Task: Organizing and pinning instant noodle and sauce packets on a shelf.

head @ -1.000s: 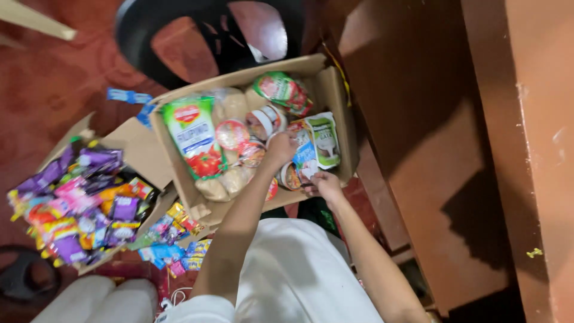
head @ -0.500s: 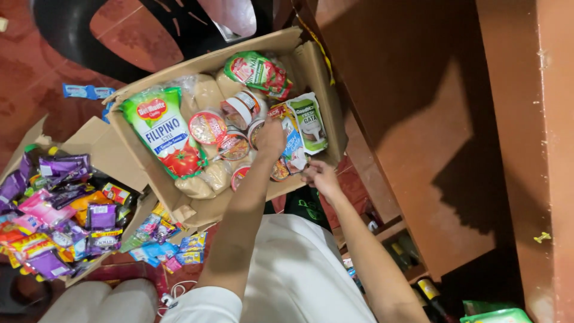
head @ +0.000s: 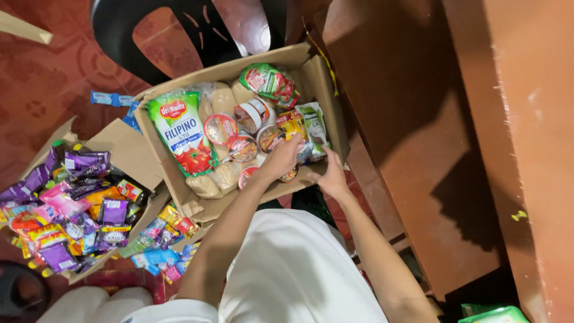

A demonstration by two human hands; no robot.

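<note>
Cardboard box (head: 326, 90): left hand (head: 282, 157) grips upright yellow packet (head: 291, 124).

White short-sleeved shirt on the person, both forearms bare down to the left hand (head: 282, 157) and right hand (head: 332, 177), no rings or watch showing.

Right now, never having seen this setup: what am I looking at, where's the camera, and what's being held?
No machine here: a person's two bare hands, filmed from one camera on their head, looking down. The left hand reaches into an open brown cardboard box of groceries, its fingers closed among the small packets; what it grips is hidden. The right hand rests on the box's near edge. Inside lie a large green and red sauce pouch and round cup lids. A second cardboard tray to the left holds colourful sachets.
</note>
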